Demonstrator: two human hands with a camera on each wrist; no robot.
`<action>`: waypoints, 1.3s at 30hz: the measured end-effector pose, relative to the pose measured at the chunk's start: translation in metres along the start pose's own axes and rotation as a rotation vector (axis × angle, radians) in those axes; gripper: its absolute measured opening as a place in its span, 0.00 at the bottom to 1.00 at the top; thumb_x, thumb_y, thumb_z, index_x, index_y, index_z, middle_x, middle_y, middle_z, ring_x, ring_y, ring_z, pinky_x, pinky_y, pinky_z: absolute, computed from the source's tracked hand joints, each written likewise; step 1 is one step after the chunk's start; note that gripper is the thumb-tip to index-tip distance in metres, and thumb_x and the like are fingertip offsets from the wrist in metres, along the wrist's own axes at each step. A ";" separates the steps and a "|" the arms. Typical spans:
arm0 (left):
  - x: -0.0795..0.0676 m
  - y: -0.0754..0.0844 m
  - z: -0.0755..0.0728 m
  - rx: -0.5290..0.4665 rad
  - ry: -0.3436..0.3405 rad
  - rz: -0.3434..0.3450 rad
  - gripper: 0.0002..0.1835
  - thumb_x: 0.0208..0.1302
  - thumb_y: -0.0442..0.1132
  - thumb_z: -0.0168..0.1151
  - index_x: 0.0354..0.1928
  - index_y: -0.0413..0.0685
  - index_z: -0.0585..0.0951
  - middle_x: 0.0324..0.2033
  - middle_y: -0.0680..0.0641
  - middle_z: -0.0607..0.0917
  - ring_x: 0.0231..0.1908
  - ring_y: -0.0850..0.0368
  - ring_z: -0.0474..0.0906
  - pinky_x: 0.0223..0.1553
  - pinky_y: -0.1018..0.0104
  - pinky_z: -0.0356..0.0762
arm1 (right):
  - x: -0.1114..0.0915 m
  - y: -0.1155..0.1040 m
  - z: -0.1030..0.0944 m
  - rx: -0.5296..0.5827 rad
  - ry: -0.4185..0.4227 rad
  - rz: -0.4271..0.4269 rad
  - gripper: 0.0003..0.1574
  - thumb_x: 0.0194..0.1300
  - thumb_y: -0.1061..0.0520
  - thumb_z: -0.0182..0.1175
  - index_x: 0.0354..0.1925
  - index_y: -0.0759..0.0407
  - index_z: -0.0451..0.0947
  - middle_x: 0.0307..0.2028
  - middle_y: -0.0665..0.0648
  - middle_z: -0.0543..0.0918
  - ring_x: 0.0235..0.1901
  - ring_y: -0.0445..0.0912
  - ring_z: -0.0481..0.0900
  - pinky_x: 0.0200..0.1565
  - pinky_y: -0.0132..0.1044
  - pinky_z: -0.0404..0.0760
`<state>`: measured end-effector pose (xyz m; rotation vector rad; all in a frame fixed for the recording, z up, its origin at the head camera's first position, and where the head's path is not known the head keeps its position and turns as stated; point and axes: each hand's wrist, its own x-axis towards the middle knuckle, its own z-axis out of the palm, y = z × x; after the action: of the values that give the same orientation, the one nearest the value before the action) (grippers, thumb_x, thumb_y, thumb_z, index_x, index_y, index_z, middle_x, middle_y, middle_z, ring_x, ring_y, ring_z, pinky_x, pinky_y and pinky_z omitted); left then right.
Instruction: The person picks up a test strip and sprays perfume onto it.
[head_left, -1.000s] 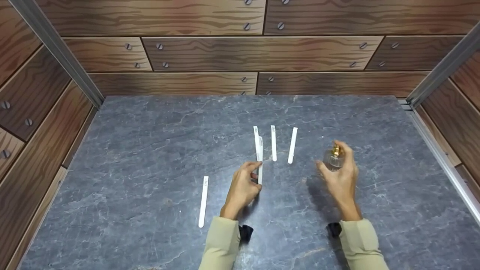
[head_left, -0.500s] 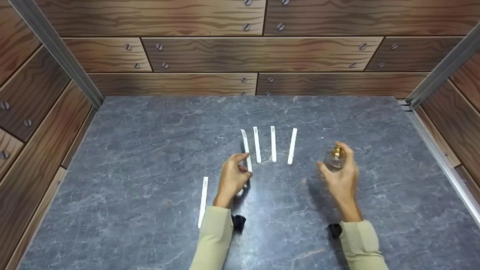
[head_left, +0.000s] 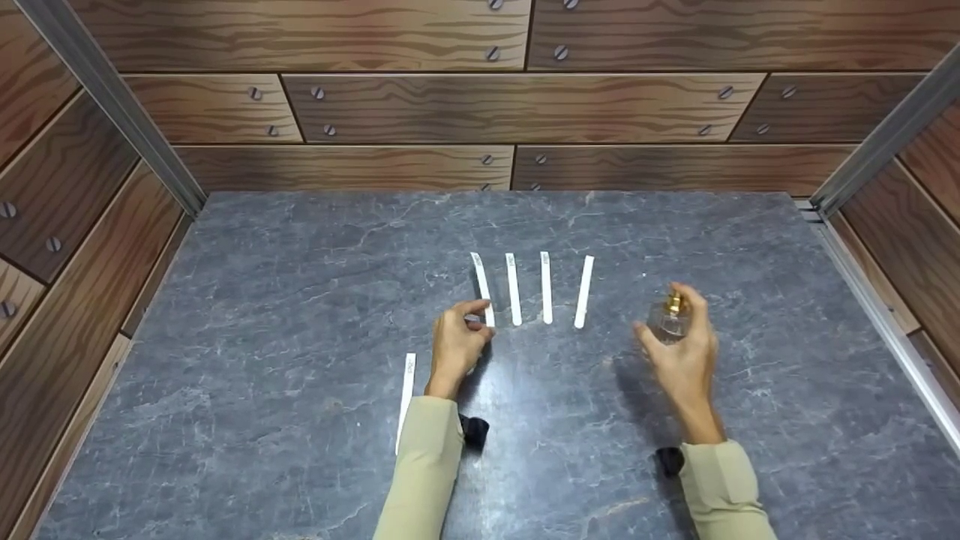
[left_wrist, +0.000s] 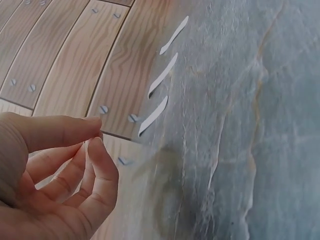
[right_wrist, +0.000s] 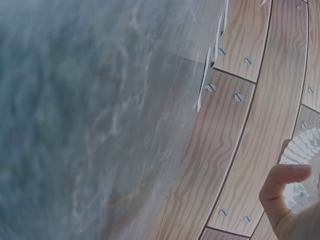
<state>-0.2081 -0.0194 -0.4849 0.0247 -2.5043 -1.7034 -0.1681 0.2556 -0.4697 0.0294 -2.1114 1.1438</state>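
My left hand [head_left: 454,343] pinches the near end of a white perfume test strip [head_left: 481,276] between thumb and fingers. The strip's far end bears dark writing and it casts a shadow beside it. In the left wrist view the thumb and a fingertip of the left hand [left_wrist: 65,175] meet, and the strip hardly shows. My right hand [head_left: 688,367] grips a clear glass perfume bottle [head_left: 666,324], one finger on its gold sprayer [head_left: 674,301]. The bottle's ribbed glass [right_wrist: 297,195] shows at the edge of the right wrist view.
Three more strips lie in a row to the right: one nearest [head_left: 514,289], a middle one [head_left: 547,289] and a slanted one [head_left: 583,292]. Another strip [head_left: 408,382] lies nearer, partly behind the left sleeve [head_left: 424,465]. Wood-patterned walls [head_left: 420,105] surround the grey marbled table [head_left: 262,315].
My left hand has carried its strip left and away from me, from over the row's left strip to a place beside it. The right hand and bottle have stayed nearly still.
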 end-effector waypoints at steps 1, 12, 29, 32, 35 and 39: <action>0.001 0.000 0.000 -0.001 0.002 -0.008 0.21 0.52 0.20 0.69 0.51 0.34 0.86 0.42 0.42 0.87 0.36 0.51 0.86 0.33 0.66 0.82 | 0.000 0.000 0.000 -0.003 0.000 0.001 0.42 0.47 0.77 0.72 0.61 0.67 0.71 0.45 0.72 0.82 0.42 0.38 0.76 0.40 0.19 0.75; 0.007 -0.007 0.000 0.019 0.023 -0.022 0.14 0.55 0.24 0.70 0.45 0.35 0.88 0.36 0.42 0.88 0.36 0.49 0.87 0.39 0.62 0.84 | -0.002 0.000 0.001 0.013 -0.030 0.039 0.43 0.49 0.76 0.72 0.63 0.66 0.70 0.48 0.72 0.81 0.42 0.40 0.76 0.40 0.20 0.76; 0.008 -0.013 -0.005 0.065 0.081 -0.085 0.10 0.61 0.24 0.61 0.40 0.36 0.88 0.23 0.45 0.88 0.21 0.56 0.83 0.24 0.70 0.76 | -0.001 0.000 0.000 0.000 -0.028 0.037 0.42 0.48 0.76 0.73 0.61 0.67 0.71 0.50 0.74 0.81 0.46 0.63 0.80 0.43 0.21 0.72; 0.006 -0.011 -0.008 0.031 0.069 -0.123 0.10 0.63 0.24 0.59 0.41 0.35 0.88 0.22 0.44 0.87 0.18 0.58 0.81 0.19 0.74 0.72 | 0.000 0.000 0.000 0.001 -0.025 0.019 0.42 0.48 0.77 0.73 0.61 0.67 0.71 0.48 0.73 0.82 0.42 0.56 0.80 0.39 0.19 0.74; 0.005 -0.009 -0.012 0.034 0.065 -0.132 0.10 0.66 0.26 0.58 0.43 0.35 0.87 0.21 0.43 0.86 0.16 0.60 0.78 0.18 0.75 0.70 | 0.001 -0.001 0.000 0.002 -0.019 0.002 0.42 0.47 0.77 0.73 0.61 0.67 0.71 0.46 0.72 0.82 0.40 0.43 0.78 0.37 0.19 0.75; 0.003 -0.006 -0.018 0.086 0.065 -0.106 0.12 0.64 0.27 0.57 0.45 0.36 0.87 0.24 0.44 0.87 0.17 0.62 0.76 0.22 0.71 0.72 | 0.002 -0.002 0.000 0.019 -0.022 -0.008 0.42 0.47 0.77 0.73 0.61 0.67 0.71 0.44 0.72 0.81 0.37 0.32 0.75 0.36 0.18 0.76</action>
<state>-0.2096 -0.0387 -0.4837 0.2196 -2.5691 -1.6022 -0.1686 0.2551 -0.4667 0.0595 -2.1177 1.1640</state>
